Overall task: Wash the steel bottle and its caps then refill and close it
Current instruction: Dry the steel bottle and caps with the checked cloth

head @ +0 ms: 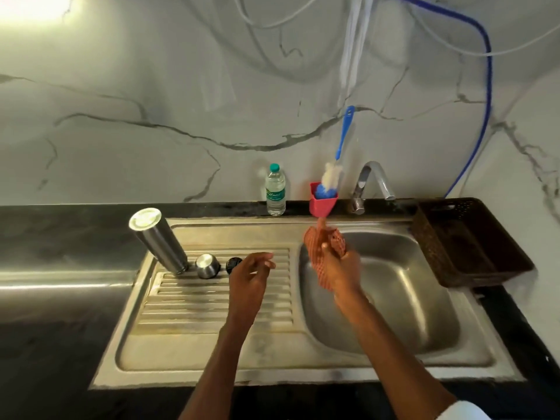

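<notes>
The steel bottle [159,241] stands upside down on the ribbed drainboard [212,304], mouth down. Beside it sit a steel cap [207,266] and a small black inner cap [233,264]. My left hand [252,271] hovers just right of the black cap, fingers loosely curled, holding nothing. My right hand [339,268] grips an orange-red mesh scrubber [316,250] above the left edge of the sink basin [403,298]. The scrubber hangs partly below my fingers.
A red holder [321,205] with a blue-handled bottle brush [342,140] stands behind the sink, next to a plastic water bottle [275,190]. The tap [374,180] is at the back right. A brown basket [472,241] sits right of the basin.
</notes>
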